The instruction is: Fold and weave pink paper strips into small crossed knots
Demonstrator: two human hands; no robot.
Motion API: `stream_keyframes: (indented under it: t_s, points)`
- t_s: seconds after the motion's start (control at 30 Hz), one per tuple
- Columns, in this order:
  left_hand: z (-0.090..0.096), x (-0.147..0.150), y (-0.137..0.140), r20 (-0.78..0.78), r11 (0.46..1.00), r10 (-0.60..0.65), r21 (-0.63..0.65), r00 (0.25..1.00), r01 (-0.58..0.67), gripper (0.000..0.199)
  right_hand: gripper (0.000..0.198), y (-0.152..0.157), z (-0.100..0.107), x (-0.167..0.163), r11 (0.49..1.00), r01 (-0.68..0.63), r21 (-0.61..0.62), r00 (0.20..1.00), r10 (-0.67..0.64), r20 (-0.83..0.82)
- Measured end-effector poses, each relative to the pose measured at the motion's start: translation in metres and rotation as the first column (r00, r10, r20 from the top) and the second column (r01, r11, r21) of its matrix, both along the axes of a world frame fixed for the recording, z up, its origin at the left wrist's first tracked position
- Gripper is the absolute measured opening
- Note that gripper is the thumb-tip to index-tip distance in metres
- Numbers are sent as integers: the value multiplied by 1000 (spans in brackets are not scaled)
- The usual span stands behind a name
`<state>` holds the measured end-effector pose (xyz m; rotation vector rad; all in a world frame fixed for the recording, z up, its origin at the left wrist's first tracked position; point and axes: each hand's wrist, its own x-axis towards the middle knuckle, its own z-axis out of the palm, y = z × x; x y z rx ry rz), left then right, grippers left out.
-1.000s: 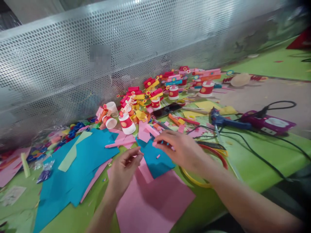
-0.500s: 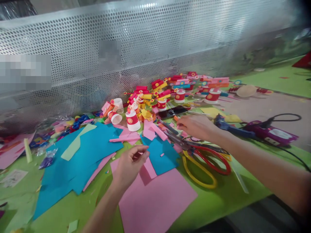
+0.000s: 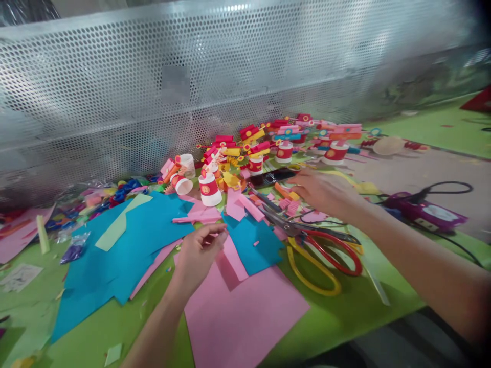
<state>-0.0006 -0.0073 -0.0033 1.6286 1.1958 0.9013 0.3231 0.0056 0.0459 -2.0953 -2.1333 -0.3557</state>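
My left hand (image 3: 200, 255) hovers over the pink paper sheet (image 3: 249, 317), its thumb and fingers curled together; anything between them is too small to make out. A narrow pink strip (image 3: 235, 258) lies just beside its fingertips, next to blue paper (image 3: 255, 245). My right hand (image 3: 324, 190) reaches across the table near a black phone (image 3: 272, 177) and small orange paper pieces (image 3: 284, 192). Motion blurs its fingers, so their grip is unclear. Below it lie large scissors (image 3: 314, 263) with one red and one yellow handle loop, their blades pointing away.
Paper-cup models (image 3: 209, 190) with red bands and coloured rolls crowd the back, before a perforated metal panel (image 3: 245, 66). Blue sheets (image 3: 141, 245) cover the left. A purple power strip (image 3: 429, 210) with black cables sits at right. A clear glue stick (image 3: 378, 286) lies near the front edge.
My right hand has shifted right and slightly back, uncovering orange and pink paper pieces; the blue tool beside it is now mostly hidden. My left hand has moved slightly left.
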Motion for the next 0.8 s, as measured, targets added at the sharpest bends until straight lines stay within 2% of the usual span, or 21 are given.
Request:
stream_keyframes:
  t_s: [0.03,0.1,0.17,0.2,0.23,0.27,0.3,0.33,0.37,0.43,0.47,0.53,0.6,0.63,0.7,0.8]
  points:
    - [1,-3,2,14,999,24,22,1000,-24,32,33,-8,6,-5,998,8,56,1000,-7,-13]
    - [2,-8,7,33,993,88,73,996,-90,32,26,-28,14,-23,975,29,218,989,4,-148]
    - [1,-13,12,42,982,153,106,987,-157,32,39,-48,15,-51,973,-12,232,965,73,-253]
    - [1,-16,15,13,970,209,124,978,-209,34,42,-58,13,-68,974,-95,207,947,152,-282]
    - [0,-20,17,-24,952,268,161,963,-261,39,36,-66,10,-84,961,-200,193,921,251,-297]
    - [-1,-24,20,-46,931,315,207,948,-300,45,22,-72,6,-99,923,-341,176,875,380,-300]
    - [-2,-28,23,-71,914,349,244,934,-323,49,26,-78,2,-112,876,-451,169,830,482,-281]
    - [-3,-32,26,-106,897,383,281,918,-342,51,46,-81,-2,-123,832,-532,158,798,554,-237]
    - [-4,-36,29,-140,875,415,332,899,-352,49,58,-84,-6,-131,792,-599,118,764,610,-211]
    - [-7,-44,35,-180,817,477,452,860,-359,33,49,-86,-13,-139,681,-731,38,657,718,-231]
    - [-9,-47,38,-211,784,510,513,834,-349,28,41,-87,-16,-140,647,-762,-7,626,735,-260]
    - [-12,-52,42,-368,757,551,599,749,-263,47,32,-89,-22,-137,608,-793,-34,587,748,-312]
    - [-15,-55,43,-518,763,584,612,625,-207,56,30,-89,-29,-133,604,-797,-7,570,748,-339]
    - [-17,-55,44,-580,785,570,594,582,-176,59,30,-89,-33,-132,603,-798,10,562,750,-348]
    - [-19,-55,45,-661,835,512,532,548,-137,65,31,-90,-41,-129,607,-794,27,563,751,-344]
    - [-22,-53,47,-709,882,436,461,555,-104,71,36,-94,-49,-127,590,-804,80,533,773,-343]
